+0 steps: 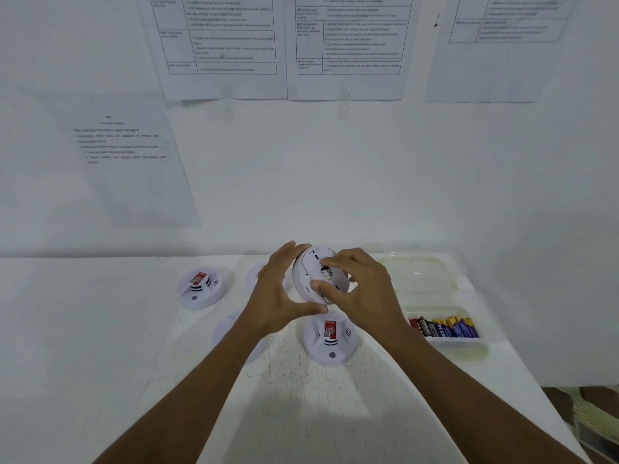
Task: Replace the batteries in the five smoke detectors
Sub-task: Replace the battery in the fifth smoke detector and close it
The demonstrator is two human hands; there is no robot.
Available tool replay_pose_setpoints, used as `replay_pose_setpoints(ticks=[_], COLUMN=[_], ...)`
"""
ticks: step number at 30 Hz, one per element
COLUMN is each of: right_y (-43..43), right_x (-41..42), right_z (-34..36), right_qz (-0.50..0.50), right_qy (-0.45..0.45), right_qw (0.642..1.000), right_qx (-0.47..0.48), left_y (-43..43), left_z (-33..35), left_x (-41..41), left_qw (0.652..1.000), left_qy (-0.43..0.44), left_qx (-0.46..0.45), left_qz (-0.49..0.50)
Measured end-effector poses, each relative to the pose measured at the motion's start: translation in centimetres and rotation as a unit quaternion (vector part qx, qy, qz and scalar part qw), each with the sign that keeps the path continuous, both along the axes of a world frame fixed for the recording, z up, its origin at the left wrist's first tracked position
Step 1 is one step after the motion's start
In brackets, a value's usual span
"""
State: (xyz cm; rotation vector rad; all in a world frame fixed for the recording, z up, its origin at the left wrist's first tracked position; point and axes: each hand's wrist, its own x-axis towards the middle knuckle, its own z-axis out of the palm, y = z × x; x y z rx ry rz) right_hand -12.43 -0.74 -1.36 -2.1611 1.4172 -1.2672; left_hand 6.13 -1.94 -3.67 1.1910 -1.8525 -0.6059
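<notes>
Both hands clasp one white smoke detector [303, 269], lifted above the table and tilted on edge so that its underside faces the camera. The left hand [281, 289] is curled round the rim, fingers over the top and thumb beneath. The right hand [365, 289] grips it from the other side, with its thumb and forefinger bent onto the underside. Behind them rises a pale wall [335, 179] hung with printed sheets [348, 45] whose text is too blurred to read. The white table [100, 329] runs up to that wall, its paint worn and cracked between the forearms. At the right of it lies a clear plastic tray [422, 283] with several compartments. Four more detectors sit on the table. One [201, 289] lies well to the left and another [330, 343] just below the hands, each with a red label on top. A third [227, 326] is half hidden by the left forearm, and a fourth [253, 276] shows only as an edge behind the left hand. A row of batteries [443, 327], red, black, blue and yellow, fills the tray's nearest compartment.
</notes>
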Motion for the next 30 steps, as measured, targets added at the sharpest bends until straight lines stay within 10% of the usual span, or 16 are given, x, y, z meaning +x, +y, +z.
replay_pose_setpoints(ticks=[30], right_y=[0.1], right_x=[2.2], right_z=[0.9], right_qz=[-0.098], right_qy=[-0.120], right_qw=[0.981], right_qx=[0.119], left_y=[-1.3], left_z=[-0.4], left_x=[0.8], left_qw=[0.997], left_qy=[-0.071], left_qx=[-0.034], left_qz=[-0.005])
